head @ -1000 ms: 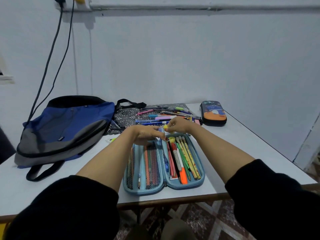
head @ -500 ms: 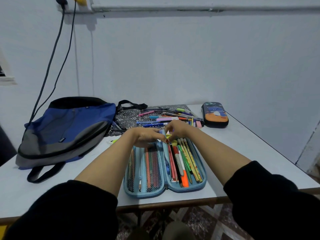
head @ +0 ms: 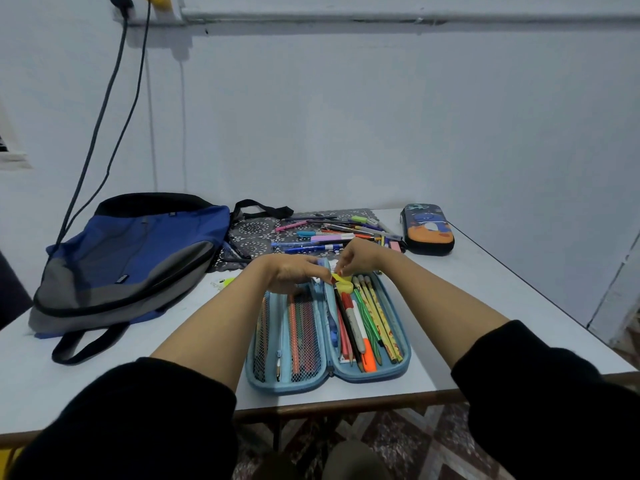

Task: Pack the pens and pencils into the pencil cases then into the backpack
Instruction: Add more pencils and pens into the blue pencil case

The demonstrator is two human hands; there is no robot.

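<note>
Where left hand (head: 294, 271) and right hand (head: 360, 258) meet, their fingers (head: 346, 268) pinch the yellow marker (head: 346, 287).

Bench (head: 485, 299): white top, wooden edge.
Mat (head: 252, 233): grey, patterned, far centre of bench.
Cables (head: 104, 116): two dark, down far-left wall.
Pipe (head: 381, 19): grey, along wall top.
Floor (head: 433, 445): patterned tiles, near side.

Plain home room, white table (head: 485, 306) against bare wall (head: 381, 133), patterned floor tiles (head: 415, 445), hanging cables (head: 104, 116)
</note>
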